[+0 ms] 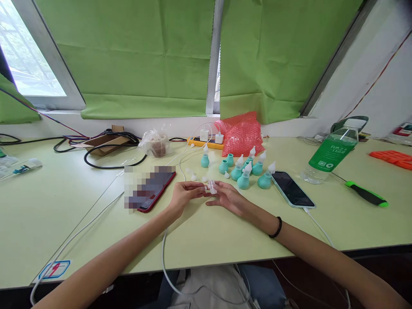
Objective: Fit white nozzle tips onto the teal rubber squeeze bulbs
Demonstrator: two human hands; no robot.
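Observation:
In front of me, my left hand [184,196] pinches a small white plastic piece between thumb and fingertips. My right hand [231,198] holds a translucent plastic tip [212,187] by its thumb and index finger, the other fingers loosely spread. Both hands meet just above the table, fingertips close together; whether the two pieces touch I cannot tell. Past the right hand stand several teal squeeze bulbs [243,181], most topped with translucent tips and some with bare openings. One capped bulb [205,161] stands apart, behind the hands. Small loose white pieces [193,177] lie near my fingertips.
A phone in a red case [156,189] lies left of my hands, and a charging phone [293,189] lies right. Farther right are a tilted bottle [334,152] and a screwdriver [367,194]. Behind sit red bubble wrap [243,135] and a power strip [193,140]. White cables cross the table.

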